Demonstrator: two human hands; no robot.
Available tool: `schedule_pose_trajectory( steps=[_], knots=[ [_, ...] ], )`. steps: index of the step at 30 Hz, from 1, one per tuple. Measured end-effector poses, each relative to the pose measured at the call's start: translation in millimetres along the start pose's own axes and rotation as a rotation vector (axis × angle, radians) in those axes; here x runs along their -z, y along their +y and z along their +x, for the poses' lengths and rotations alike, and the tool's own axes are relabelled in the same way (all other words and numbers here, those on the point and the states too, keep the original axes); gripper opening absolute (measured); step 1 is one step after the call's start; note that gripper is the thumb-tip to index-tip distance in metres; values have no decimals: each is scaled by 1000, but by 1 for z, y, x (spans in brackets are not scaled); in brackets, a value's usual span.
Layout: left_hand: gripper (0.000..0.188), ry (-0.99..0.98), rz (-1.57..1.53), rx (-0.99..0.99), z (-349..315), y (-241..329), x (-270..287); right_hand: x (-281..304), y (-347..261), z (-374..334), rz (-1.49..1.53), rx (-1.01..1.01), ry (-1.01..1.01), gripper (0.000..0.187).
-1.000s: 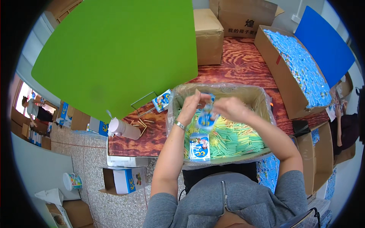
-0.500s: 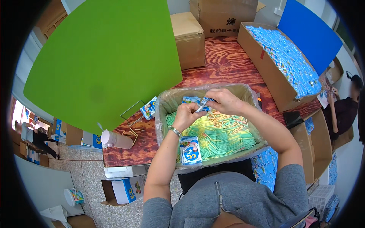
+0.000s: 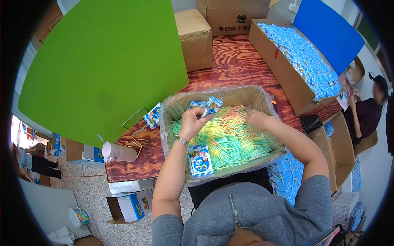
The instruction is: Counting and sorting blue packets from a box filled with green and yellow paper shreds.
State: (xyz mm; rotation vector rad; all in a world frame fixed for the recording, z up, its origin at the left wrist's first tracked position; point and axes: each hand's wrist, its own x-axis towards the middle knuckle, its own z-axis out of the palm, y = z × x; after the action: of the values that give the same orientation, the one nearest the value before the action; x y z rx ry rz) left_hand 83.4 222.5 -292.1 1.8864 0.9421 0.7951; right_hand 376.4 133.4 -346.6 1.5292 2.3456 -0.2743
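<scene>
A carton lined with clear plastic stands before me. Thin candy-like sticks in green, yellow and orange fill it. My left hand grips a small blue-and-white packet above the carton's left half. Toward the right side, low over the sticks, is my right hand, its fingers bent together; whatever is between them is hidden. One flat packet rests on the sticks at the near left. Another packet lies partly behind my left hand.
To the left stand a wire frame with a packet and a pink bottle. A green board rises behind them. At the far right, a long box is full of blue packets. A co-worker sits at the right.
My hands have parted: the right one has left the packet and moved right, down to the sticks. My left hand keeps the packet, which now stands up more openly. The view has shifted slightly.
</scene>
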Motion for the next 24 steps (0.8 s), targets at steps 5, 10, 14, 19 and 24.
schedule_pose_trajectory(
  steps=[5,10,14,19,24],
  knots=[
    [28,0,30,-16,1,-2,-1,-22,-7,-7,-77,-101,65,32],
    [27,-5,25,4,1,-4,0,-15,-3,-5,-220,13,-73,22],
    [26,-2,42,-33,3,-10,-2,-7,10,-3,-199,45,-64,21],
    [25,1,34,-28,1,-11,1,31,3,-7,228,-167,33,19],
    [28,31,-18,-37,3,-10,-1,28,-2,-2,1107,-347,114,26]
  ],
)
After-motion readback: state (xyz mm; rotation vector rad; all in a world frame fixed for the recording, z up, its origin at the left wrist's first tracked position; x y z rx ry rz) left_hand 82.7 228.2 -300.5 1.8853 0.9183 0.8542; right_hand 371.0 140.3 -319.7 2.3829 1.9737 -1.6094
